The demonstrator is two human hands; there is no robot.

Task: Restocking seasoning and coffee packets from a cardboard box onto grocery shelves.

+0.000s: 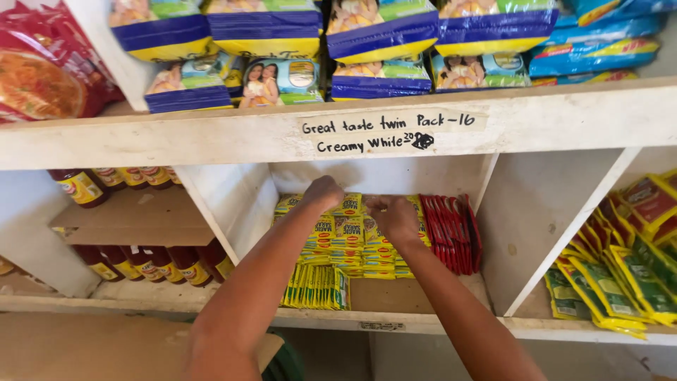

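Both hands, left hand (323, 193) and right hand (392, 216), reach into a white wooden shelf compartment (233, 204); fingers curled, apparently gripping the yellow foil seasoning sachets (349, 236) directly beneath them, red sachets (451, 233) just beside.

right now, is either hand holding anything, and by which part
Both the left hand and right hand rest on the top edges of the yellow sachets; a firm grip cannot be told.

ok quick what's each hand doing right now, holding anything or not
Left hand: curled, knuckles up, on top of the yellow sachets; whether it grips one cannot be told.
Right hand: curled on the same sachets beside the red sachets; grip cannot be told.
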